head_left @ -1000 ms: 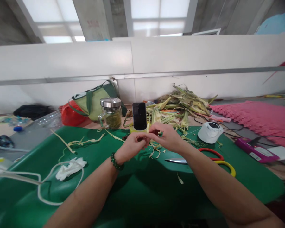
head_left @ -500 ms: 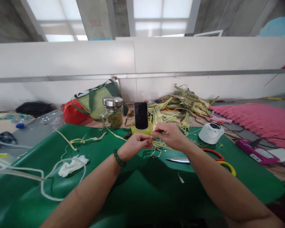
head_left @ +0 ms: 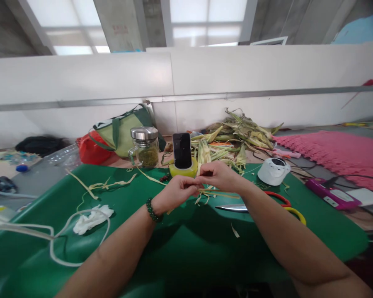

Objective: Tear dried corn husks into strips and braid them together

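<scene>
Yellowish strips [head_left: 219, 193] extend from pinching left hand [head_left: 178, 193] and right hand [head_left: 220, 177].

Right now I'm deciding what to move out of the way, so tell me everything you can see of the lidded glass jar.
The jar is clear glass, upright at the far edge of the green cover. Its silver, metal-looking lid is on, and a glass handle faces left. Yellowish-green contents fill the lower part. A green bag sits behind; contact is unclear. Neither hand touches it.
</scene>
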`<state>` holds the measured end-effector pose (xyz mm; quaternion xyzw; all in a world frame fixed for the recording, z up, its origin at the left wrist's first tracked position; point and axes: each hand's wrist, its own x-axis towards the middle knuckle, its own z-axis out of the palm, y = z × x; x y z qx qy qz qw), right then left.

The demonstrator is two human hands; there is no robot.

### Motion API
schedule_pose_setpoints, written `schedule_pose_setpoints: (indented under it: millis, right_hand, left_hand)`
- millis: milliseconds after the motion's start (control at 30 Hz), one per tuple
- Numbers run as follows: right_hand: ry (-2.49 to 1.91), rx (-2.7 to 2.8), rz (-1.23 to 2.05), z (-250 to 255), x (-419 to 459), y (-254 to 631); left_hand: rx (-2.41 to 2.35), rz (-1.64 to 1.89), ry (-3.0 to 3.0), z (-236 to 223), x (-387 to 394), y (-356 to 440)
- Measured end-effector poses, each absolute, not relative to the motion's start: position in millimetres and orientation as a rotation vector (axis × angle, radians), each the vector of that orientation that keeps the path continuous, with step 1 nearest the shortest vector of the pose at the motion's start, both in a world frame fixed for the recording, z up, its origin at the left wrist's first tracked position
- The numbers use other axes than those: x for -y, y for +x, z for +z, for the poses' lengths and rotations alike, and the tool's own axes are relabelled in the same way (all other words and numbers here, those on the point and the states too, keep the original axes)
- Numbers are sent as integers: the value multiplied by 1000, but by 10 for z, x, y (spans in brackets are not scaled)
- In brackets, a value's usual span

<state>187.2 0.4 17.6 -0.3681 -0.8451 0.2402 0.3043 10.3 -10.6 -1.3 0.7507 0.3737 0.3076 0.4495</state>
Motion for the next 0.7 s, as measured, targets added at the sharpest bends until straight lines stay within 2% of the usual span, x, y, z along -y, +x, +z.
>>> schedule_pose_setpoints:
  millis: [133,267,467,533,700]
  right_hand:
    - [-950,2122,523,183,33,1833]
    - [-1016,2170,487,192,-27,1909]
    - [-1006,1956,119,289,-36,2080]
    - [-1067,1980,230,296,-9,2060]
    - [-1171,1818,816,189,-52,1880]
  left_hand:
    - [-891,803,1836,-44,108,112]
    - [-925,757,1554,-88,47,101]
    - [-1003,803,1214,-47,-47,55]
    - [-983,821,1208,-24,-37,51]
    - [-939,793,1305,-12,11,45]
